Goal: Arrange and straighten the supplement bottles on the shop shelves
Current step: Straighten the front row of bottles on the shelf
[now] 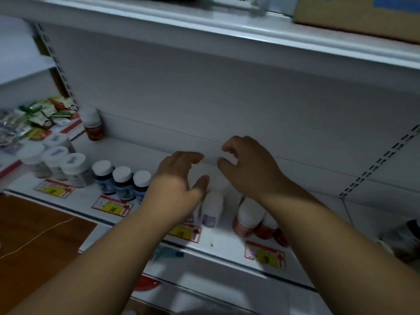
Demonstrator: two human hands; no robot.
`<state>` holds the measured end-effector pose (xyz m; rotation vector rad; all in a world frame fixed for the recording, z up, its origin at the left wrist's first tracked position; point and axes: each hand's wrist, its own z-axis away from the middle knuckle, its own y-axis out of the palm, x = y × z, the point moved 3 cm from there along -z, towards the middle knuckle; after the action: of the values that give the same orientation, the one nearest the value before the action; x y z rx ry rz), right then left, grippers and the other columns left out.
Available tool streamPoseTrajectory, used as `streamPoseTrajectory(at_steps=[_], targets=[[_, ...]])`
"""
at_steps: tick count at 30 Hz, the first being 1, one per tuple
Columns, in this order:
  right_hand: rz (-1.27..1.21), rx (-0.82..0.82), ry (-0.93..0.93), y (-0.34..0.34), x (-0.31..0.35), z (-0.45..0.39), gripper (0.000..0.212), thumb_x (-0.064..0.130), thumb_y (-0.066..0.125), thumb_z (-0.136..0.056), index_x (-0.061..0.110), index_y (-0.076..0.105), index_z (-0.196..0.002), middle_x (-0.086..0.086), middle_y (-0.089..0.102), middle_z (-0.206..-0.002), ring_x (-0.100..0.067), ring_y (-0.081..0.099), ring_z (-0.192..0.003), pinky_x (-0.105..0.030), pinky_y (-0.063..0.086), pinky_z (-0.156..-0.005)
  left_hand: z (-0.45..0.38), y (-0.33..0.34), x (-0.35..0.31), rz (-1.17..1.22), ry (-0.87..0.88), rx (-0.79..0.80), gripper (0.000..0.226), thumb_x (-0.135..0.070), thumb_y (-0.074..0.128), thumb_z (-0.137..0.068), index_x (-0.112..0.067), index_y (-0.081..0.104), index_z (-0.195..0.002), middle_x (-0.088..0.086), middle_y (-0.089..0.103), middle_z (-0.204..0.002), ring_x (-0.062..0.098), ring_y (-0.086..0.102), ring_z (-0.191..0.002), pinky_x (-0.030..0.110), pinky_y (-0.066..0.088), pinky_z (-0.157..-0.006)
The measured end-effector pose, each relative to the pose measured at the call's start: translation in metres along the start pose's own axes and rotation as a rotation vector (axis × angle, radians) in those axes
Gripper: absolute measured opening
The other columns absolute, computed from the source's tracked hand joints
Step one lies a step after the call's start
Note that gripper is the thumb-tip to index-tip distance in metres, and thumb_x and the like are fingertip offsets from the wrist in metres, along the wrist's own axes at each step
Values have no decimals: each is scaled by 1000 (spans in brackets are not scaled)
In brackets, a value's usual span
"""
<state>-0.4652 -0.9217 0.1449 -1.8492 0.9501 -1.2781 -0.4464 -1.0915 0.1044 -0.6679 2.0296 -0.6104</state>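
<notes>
White-capped bottles [212, 206] with purple labels stand on the shelf [145, 153] directly under and between the two hands, partly hidden by them. Reddish bottles [248, 218] are seen just below the right wrist, near the shelf's front edge.

The left hand [179, 178] is held half open, fingers curved and thumb spread, and nothing is gripped in it. The right hand [247, 164] is likewise loosely curled above the bottles, and nothing is seen to be held; whether a cap is touched cannot be told.

To the outside of the left hand, three blue bottles [122, 180] are lined up in a neat row, and beyond them a group of clear jars [61, 165] is set closely together. These appear already arranged. One amber bottle [93, 126] stands alone, well behind the left hand against the back panel, and is judged still to be brought into line, as is the group under the hands.

Yellow price tags [112, 206] are fixed along the shelf's front. Much of the white shelf behind the hands is bare. A cardboard box [363, 17] rests on the shelf above, and brown floor [34, 226] lies below left. The light is dim.
</notes>
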Motion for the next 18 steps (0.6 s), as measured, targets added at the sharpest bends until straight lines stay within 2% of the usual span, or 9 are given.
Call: streamPoseTrajectory(at_steps=[2,4,6,12,15,18], targets=[[-25,-18,-32,19,35,-11,30,39,58,-91,22,58,-115,5,52,-103,-10,50,-91,-22,34,-70,-7,-26,33,18,-19,-17,40,-19,69,-84,-16,59,-123,-3,59,-111,16,54,-101,19,36,-84],[-49,-35,-45,42,68,-25,29,39,58,-91,23,57,-116,9,48,-101,-6,46,-90,-12,30,-65,-12,-55,71,25,-47,-16,38,-25,65,-86,-24,57,-124,-11,56,-111,6,51,-99,19,37,-80],[-92,-34,-40,68,103,-41,28,39,57,-92,24,56,-116,10,49,-102,-4,46,-90,-6,27,-65,-17,-86,108,17,-49,10,36,-30,61,-88,-27,56,-123,-12,56,-111,4,50,-97,22,38,-80],[-180,-40,-61,143,200,-93,32,38,59,-91,19,56,-117,2,57,-108,-9,52,-92,-24,41,-76,-25,-171,203,-90,-64,28,30,-29,64,-88,-22,61,-117,-3,61,-111,10,54,-95,23,39,-75],[-115,15,-21,176,226,-129,38,39,59,-90,19,54,-123,-3,56,-115,-16,57,-96,-31,48,-80,-37,-197,239,-144,-45,67,32,-29,64,-88,-20,61,-117,0,59,-112,16,55,-100,26,39,-79],[-26,78,21,205,242,-175,44,38,59,-89,21,51,-128,-9,52,-121,-25,58,-101,-34,48,-81,-51,-211,268,-164,-62,72,34,-33,62,-88,-26,58,-121,-1,57,-118,15,54,-104,26,42,-83]])
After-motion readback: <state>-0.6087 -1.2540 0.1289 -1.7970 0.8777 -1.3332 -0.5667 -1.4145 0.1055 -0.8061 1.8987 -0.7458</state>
